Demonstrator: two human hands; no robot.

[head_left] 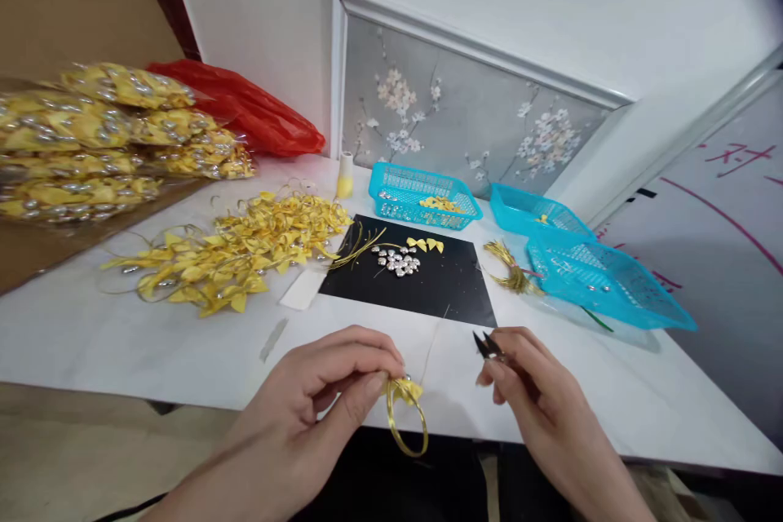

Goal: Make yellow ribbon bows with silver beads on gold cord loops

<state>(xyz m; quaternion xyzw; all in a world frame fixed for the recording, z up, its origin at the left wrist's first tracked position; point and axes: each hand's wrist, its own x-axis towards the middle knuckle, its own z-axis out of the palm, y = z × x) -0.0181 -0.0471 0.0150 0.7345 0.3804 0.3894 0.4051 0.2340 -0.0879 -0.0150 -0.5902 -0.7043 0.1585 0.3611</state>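
Several yellow pieces with silvery beads lie in a loose pile [245, 249] at the left of the table, beyond the left hand [330, 391]. This hand has its thumb and forefinger pressed together, and between them it pinches a ring of gold wire [390, 416]. The ring hangs down and to the right of these fingertips, taller than it is wide. At its upper part is one yellow ribbon piece [409, 393], with a small silvery bead just beside it. From near this piece, a thin wire [433, 345] rises away from the person and leans a little to the right. Its far end appears over the near edge of the black mat [453, 294].

Further to the right, and well apart from the wire, are the small black snips [480, 345]. Their two blades stand slightly open and point up and to the left, so the thin wire lies on the left side of them. The right hand [538, 391] has its fingers closed around the snips' handle, and it is the hand nearer to the blue baskets [642, 294].
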